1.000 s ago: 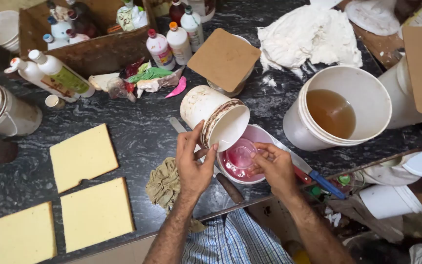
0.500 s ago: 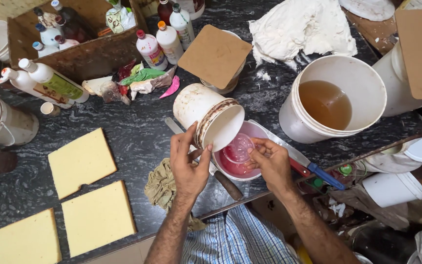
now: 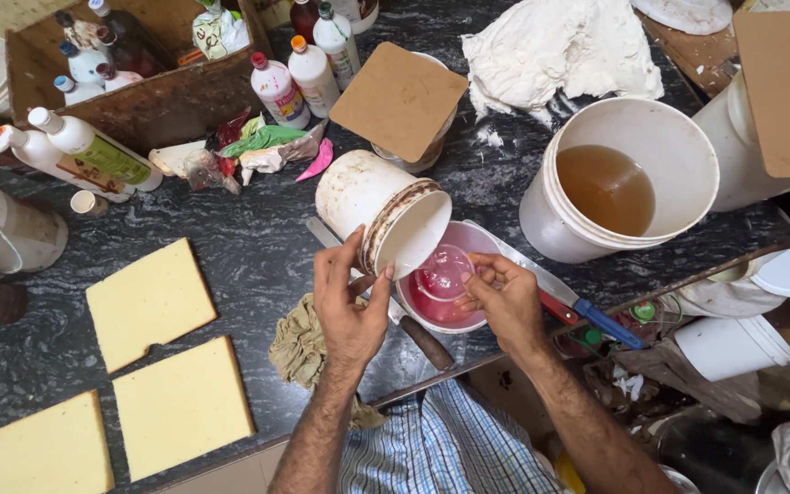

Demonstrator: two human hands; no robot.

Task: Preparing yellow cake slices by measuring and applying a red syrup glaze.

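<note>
Dark marble counter (image 3: 258, 256), stained white tin (image 3: 372, 197) tilted over pink-filled bowl (image 3: 432, 306)

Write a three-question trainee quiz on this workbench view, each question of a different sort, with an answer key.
1. True or false: the left hand tilts the white tub over the pink bowl.
2. How many yellow sponge slabs lie on the dark counter?
3. What does the right hand hold: A a clear small cup, B a knife, C a bottle?

Key: 1 true; 2 three; 3 A.
</note>
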